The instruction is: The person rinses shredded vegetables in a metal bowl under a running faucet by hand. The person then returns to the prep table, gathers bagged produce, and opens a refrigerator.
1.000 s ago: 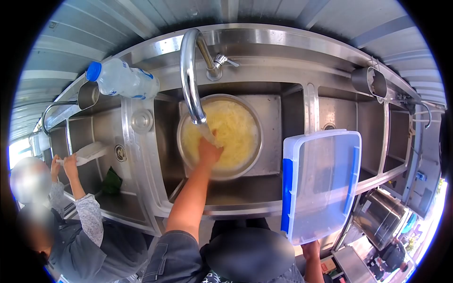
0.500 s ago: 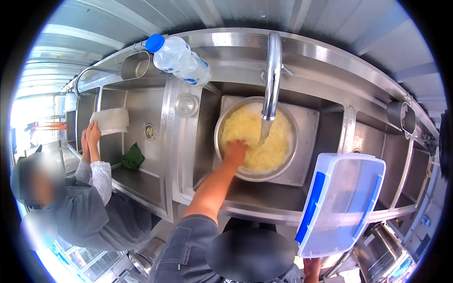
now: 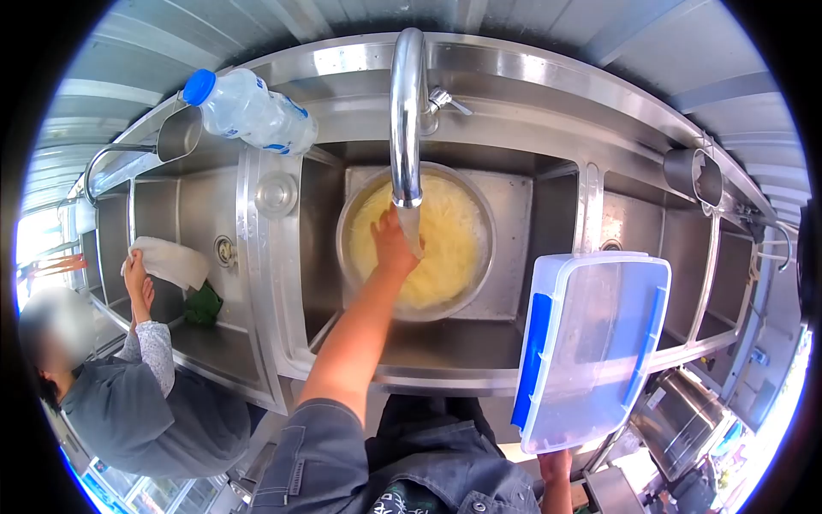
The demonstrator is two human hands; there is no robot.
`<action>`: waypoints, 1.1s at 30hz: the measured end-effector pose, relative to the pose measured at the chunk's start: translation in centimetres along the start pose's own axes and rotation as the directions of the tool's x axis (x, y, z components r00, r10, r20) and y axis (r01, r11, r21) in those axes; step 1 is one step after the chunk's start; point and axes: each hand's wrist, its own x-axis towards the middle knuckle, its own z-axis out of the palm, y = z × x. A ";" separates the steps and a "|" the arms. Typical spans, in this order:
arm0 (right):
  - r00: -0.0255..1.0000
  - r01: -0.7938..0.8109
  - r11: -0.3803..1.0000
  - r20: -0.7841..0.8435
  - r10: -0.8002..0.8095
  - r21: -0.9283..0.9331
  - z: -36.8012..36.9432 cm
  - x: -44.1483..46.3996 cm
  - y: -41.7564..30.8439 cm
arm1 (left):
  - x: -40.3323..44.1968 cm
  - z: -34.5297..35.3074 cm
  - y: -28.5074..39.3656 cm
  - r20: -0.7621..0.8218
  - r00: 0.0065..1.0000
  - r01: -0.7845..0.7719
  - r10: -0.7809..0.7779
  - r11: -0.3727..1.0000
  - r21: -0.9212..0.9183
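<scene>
My left hand reaches into a round metal bowl in the middle sink, fingers apart at the pale yellow shreds. These look like shredded potato, sitting in cloudy water. Just above the hand, a chrome faucet pours water into the bowl. My right hand grips the lower end of a clear plastic storage box with blue side clips. The box is tilted over the sink's front edge at the right; part of that hand is hidden behind it.
A large plastic bottle with a blue cap lies on the back ledge. Left, a co-worker holds a white cloth over another sink, near a dark green cloth-like item. A metal caddy hangs back right.
The view has shifted, so the sink appears further left. My left hand has moved toward the faucet's stream. The co-worker's white cloth is tilted and lower. My right hand still holds the box.
</scene>
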 end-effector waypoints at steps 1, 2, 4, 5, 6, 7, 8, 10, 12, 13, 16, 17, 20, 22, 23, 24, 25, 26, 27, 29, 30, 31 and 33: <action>1.000 0.004 1.000 -0.002 -0.004 0.004 0.0 0.2 0.1 | 0.7 0.0 1.4 0.000 1.000 -0.005 0.005 1.000 -0.003; 1.000 -0.003 1.000 -0.004 0.003 -0.005 -0.1 0.2 0.1 | 1.3 0.3 3.4 0.071 0.996 -0.062 0.060 0.998 0.025; 1.000 -0.007 1.000 -0.011 0.007 -0.022 -0.4 0.0 0.0 | 0.4 3.2 3.1 0.144 0.984 -0.115 0.108 0.992 0.044; 1.000 0.007 1.000 0.005 -0.007 -0.023 -0.5 -0.1 -0.2 | -1.4 7.7 0.6 0.138 0.963 -0.240 0.229 0.968 0.067; 1.000 0.022 1.000 0.019 -0.022 -0.018 -0.5 -0.4 -0.4 | -2.0 8.5 -0.4 0.135 0.946 -0.306 0.294 0.949 0.078; 0.999 0.027 1.000 0.021 -0.027 -0.015 0.2 -0.9 -0.8 | -2.4 8.3 -0.9 0.131 0.925 -0.370 0.357 0.925 0.089; 1.000 0.020 1.000 0.011 -0.020 0.014 0.8 -1.6 -1.1 | -2.5 7.7 -2.2 0.338 0.936 -0.054 0.094 0.990 -0.128; 1.000 0.014 0.998 0.001 -0.014 0.061 1.0 -1.5 -0.8 | -1.3 3.6 -2.4 0.572 0.814 0.289 -0.099 0.924 -0.252; 0.999 0.026 0.999 0.026 -0.026 0.031 0.1 -0.9 0.0 | -0.6 -1.9 -1.0 0.210 0.976 -0.056 0.057 0.998 -0.009; 0.999 0.028 0.999 0.019 -0.028 0.036 0.0 -0.6 0.4 | 0.3 -1.1 -1.1 0.215 0.974 -0.062 0.064 0.998 -0.014; 0.999 0.011 1.000 0.043 -0.011 0.005 -0.5 -0.5 1.0 | 0.7 0.3 -0.5 0.051 0.970 -0.242 0.236 0.945 0.221; 0.999 0.013 1.000 0.042 -0.013 0.002 -0.4 -0.3 0.8 | 0.4 0.4 0.0 0.050 0.971 -0.239 0.234 0.946 0.219; 0.999 0.004 0.999 0.033 -0.005 0.034 0.5 -1.3 0.1 | -1.2 -1.8 2.4 0.157 0.986 -0.045 0.053 0.998 -0.052; 0.999 0.009 1.000 0.033 -0.010 0.024 0.7 -1.1 0.0 | -5.1 -0.8 2.0 0.512 0.854 0.106 0.093 0.932 -0.346; 0.999 0.018 1.000 0.043 -0.019 0.014 1.0 -0.7 0.0 | -6.7 0.6 1.4 0.626 0.751 0.206 0.209 0.827 -0.523; 0.998 0.018 1.000 0.053 -0.018 0.017 1.3 -0.6 0.0 | -7.3 -0.1 2.6 0.803 0.577 0.475 0.147 0.740 -0.477; 0.998 0.016 1.000 0.053 -0.017 0.022 1.5 -0.6 0.0 | -7.3 -1.1 4.1 0.926 0.354 0.702 0.128 0.618 -0.354; 0.998 0.028 1.000 0.057 -0.029 0.012 1.5 -0.6 -0.2 | -7.1 0.0 3.4 0.927 0.351 0.700 0.129 0.622 -0.351; 0.997 0.040 0.999 0.059 -0.040 -0.001 1.9 -0.9 -0.4 | -6.7 2.2 2.2 0.883 0.468 0.735 0.032 0.542 -0.409; 0.998 0.043 0.999 0.048 -0.043 0.005 2.4 -1.5 -0.6 | -5.7 3.6 1.0 0.825 0.560 0.755 -0.074 0.454 -0.472; 0.998 0.047 0.999 0.046 -0.047 0.007 2.4 -1.5 -0.9 | -5.1 3.6 0.4 0.773 0.621 0.722 -0.130 0.478 -0.500; 0.998 0.048 0.999 0.047 -0.048 0.001 2.3 -1.5 -1.0 | -4.9 3.4 0.1 0.712 0.677 0.687 -0.186 0.504 -0.523; 0.999 0.033 0.999 0.040 -0.034 0.025 2.4 -1.5 -0.7 | -6.2 3.2 0.4 0.779 0.619 0.725 -0.097 0.453 -0.520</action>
